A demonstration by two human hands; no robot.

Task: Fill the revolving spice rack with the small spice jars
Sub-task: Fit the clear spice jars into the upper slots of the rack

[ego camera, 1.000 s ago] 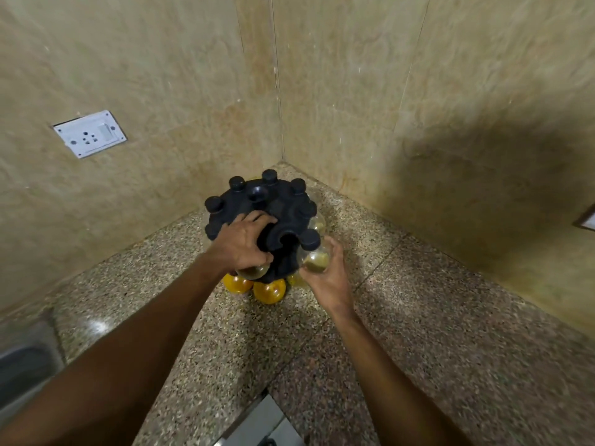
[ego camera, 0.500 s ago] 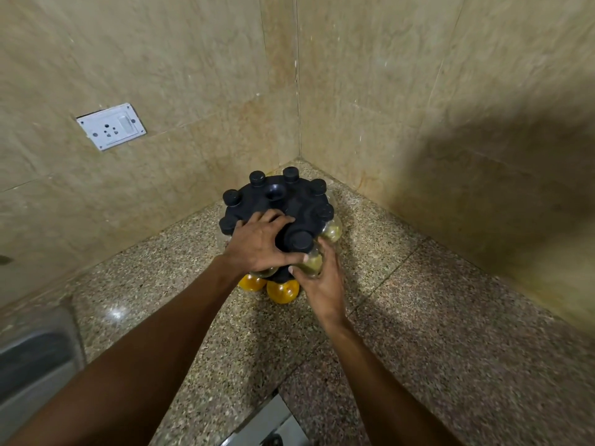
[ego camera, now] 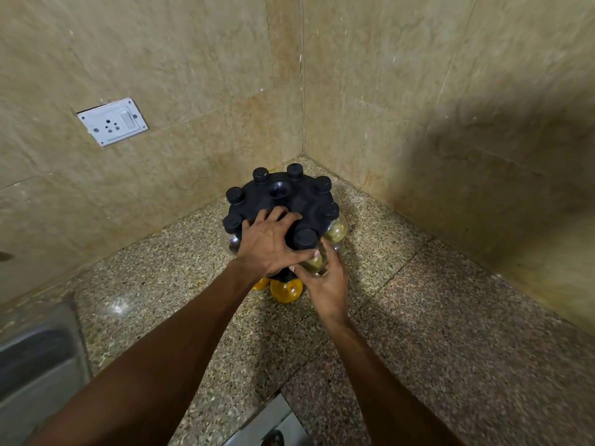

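- Black plastic spice rack point(ego camera: 283, 201) stands on the speckled granite table point(ego camera: 434, 317), at frame centre, near the corner where the two beige tiled walls point(ego camera: 193, 75) meet.
- Rack top: black-capped jars seated around its rim; one round recess near the middle of the top.
- Left hand point(ego camera: 269, 241): fingers spread and fairly straight, pressed flat on the rack top; thumb reaches right, toward the near jar.
- Right hand point(ego camera: 325, 281): fingers curled round the glass body of the spice jar point(ego camera: 314, 257) at the near edge of the rack, just below its black cap point(ego camera: 306, 237). Jar contents look pale yellow-green.
- Second jar point(ego camera: 335, 229), similar contents, hangs just right of the held one, under the rack rim.
- Lower tier: two jars with orange contents point(ego camera: 286, 289) show below the hands, partly hidden by the left wrist.
- White wall socket with switch point(ego camera: 112, 122), upper left of the frame.
- Steel sink point(ego camera: 35, 358) at the left edge, lower part.
- Labels and writing: no text readable on caps, jars or rack.
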